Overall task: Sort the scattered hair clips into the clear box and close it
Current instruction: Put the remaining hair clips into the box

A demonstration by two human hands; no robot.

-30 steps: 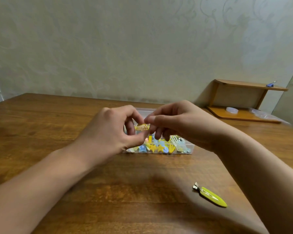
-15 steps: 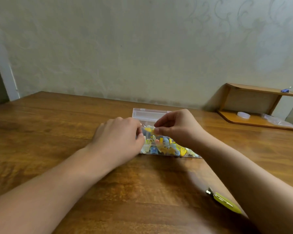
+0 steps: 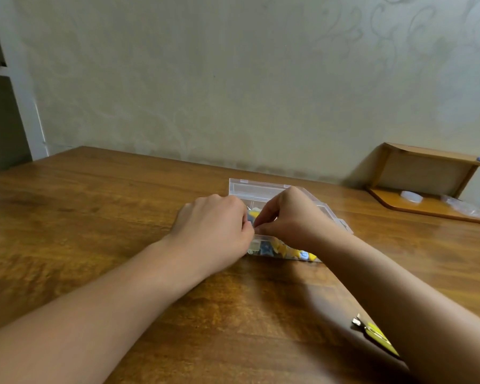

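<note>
Both hands work over the clear rectangular plastic box (image 3: pixel 261 189), which sits on the brown wooden worktop (image 3: pixel 94 217) with its lid open and lying back on the far side. The left hand (image 3: pixel 214 231) and right hand (image 3: pixel 291 217) meet fingertip to fingertip above the near-left part of the box, fingers curled inward; a small yellow-and-blue item shows between them, but whether either hand actually pinches it cannot be told. Small yellow and blue hair clips (image 3: pixel 286 250) already fill the near compartments. One clip remains outside: a long yellow-green leaf-shaped hair clip with a metal hinge (image 3: pixel 374 332), lying on the worktop near the viewer, to the right, partly hidden by the right forearm. Its long axis runs diagonally, hinge end toward the box. It lies well apart from both hands, toward the viewer; the right hand is judged the nearer for retrieval.
</note>
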